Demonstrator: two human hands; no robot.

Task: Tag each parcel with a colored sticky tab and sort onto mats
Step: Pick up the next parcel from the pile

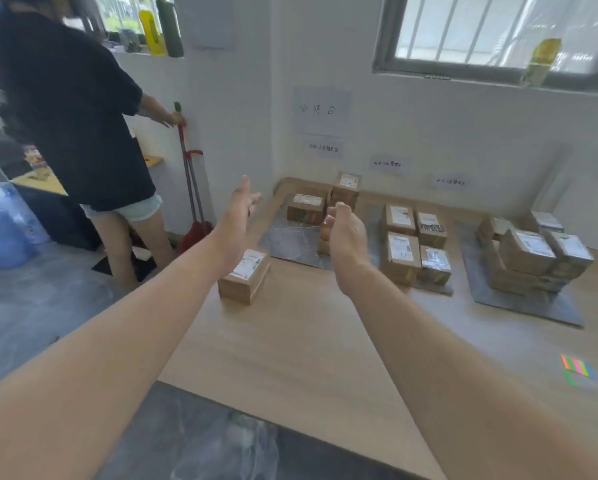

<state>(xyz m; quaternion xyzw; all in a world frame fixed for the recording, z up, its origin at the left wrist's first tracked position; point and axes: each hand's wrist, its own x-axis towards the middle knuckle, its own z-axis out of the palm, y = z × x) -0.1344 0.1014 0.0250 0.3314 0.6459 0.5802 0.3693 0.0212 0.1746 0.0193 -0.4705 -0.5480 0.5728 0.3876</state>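
Both your hands, left hand (237,220) and right hand (347,242), reach out empty and spread above the lone cardboard parcel (243,277) near the surface's left edge, likely to lift it toward the mats (519,299).

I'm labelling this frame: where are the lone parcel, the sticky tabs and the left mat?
Lone parcel (247,266), head view, on its white label.
Sticky tabs (579,370), head view, coloured strips.
Left mat (290,241), head view, bare grey patch.
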